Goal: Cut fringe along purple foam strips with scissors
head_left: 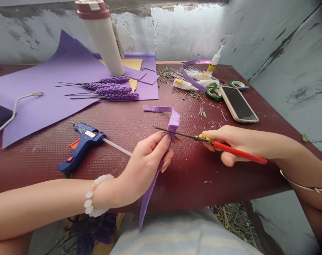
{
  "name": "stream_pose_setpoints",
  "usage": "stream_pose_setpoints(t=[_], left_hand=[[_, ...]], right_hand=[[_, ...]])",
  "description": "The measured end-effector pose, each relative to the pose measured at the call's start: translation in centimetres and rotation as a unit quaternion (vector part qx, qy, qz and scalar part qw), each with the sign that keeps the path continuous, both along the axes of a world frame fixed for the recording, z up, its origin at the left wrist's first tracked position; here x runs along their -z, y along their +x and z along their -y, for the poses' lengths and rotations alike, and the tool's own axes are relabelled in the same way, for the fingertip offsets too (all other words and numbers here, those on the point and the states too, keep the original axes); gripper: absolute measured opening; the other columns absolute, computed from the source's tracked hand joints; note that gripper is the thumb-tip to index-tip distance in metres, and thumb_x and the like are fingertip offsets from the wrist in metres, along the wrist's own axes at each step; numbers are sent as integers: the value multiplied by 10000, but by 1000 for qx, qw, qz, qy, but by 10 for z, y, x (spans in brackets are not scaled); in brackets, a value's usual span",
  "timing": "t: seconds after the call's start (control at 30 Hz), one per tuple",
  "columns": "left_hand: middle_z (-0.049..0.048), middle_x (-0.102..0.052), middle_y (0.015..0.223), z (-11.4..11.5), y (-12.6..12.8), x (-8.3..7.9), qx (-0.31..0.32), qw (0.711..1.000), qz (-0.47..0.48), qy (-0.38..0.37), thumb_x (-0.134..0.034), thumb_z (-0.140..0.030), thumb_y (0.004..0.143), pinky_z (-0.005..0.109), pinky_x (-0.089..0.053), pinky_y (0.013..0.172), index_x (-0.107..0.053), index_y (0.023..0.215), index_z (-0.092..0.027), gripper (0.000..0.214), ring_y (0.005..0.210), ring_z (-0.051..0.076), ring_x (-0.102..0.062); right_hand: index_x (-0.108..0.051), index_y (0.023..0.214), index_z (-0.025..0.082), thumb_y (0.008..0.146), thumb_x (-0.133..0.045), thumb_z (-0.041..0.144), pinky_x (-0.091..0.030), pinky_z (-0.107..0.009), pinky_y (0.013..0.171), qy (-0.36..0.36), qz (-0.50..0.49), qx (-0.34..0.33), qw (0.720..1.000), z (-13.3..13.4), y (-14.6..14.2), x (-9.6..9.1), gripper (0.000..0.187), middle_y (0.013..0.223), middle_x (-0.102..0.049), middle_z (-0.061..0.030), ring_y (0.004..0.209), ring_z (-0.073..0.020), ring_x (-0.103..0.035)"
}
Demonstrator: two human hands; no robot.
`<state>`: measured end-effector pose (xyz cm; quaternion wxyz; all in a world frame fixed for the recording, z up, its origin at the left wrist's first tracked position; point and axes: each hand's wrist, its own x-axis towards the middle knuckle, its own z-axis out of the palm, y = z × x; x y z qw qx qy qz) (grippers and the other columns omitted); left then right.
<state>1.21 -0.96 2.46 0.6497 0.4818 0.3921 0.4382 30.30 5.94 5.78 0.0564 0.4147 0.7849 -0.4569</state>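
My left hand [147, 161] pinches a long purple foam strip [174, 120] over the dark red table [44, 159]; the strip bends over at the top and hangs down past the table edge. My right hand [235, 141] grips red-handled scissors [216, 143], whose blades reach left and close on the strip just above my left fingers. A white bead bracelet circles my left wrist.
A blue glue gun [79, 148] lies left of my hand. Purple foam sheets [44, 92] hold finished lavender stems [110, 88]. A white tumbler [104, 35] stands behind. A phone [239, 104], green tape rolls [212, 92] and glue bottles [184, 84] lie at right.
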Motion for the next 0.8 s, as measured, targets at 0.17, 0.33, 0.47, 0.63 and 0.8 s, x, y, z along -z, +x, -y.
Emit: stream_pose_setpoints(t=[0.17,0.33,0.47,0.63,0.8], left_hand=[[-97,-505,577,1,-1,-2,16,999,-27,-2,-855,-579,1126,269,-336,531,-750,963,-191,435,529,102,-403],[-81,-561,583,0,-1,-5,13,999,-30,-3,-886,-629,1094,273,-355,529,-730,936,-205,479,516,107,-450],[-42,-654,625,0,-2,-8,30,999,-15,-2,-873,-595,1118,270,-413,546,-657,837,-225,513,531,108,-512],[-26,-694,649,1,-1,-8,32,999,0,-5,-870,-553,1131,257,-420,546,-638,799,-221,524,540,99,-544],[-39,-666,626,0,-1,-6,31,999,7,-12,-892,-577,1112,260,-415,546,-635,798,-224,537,532,99,-522]], right_hand=[[-426,857,327,818,-894,319,-321,-364,584,-18,41,25,999,7,-5,-11,470,689,-553,90,581,-182,-503],[-468,847,322,931,-878,406,-332,-375,564,-62,-7,31,998,8,-3,-6,426,636,-600,94,546,-175,-456],[-480,841,321,961,-831,446,-342,-360,590,-80,-33,24,996,6,0,-1,392,583,-585,100,584,-189,-467],[-499,861,330,1035,-757,549,-336,-354,572,-97,-26,26,995,7,0,-2,381,511,-590,97,522,-198,-469],[-580,873,324,1052,-729,591,-356,-364,580,-82,-31,29,996,6,2,-1,354,552,-663,67,576,-231,-572]])
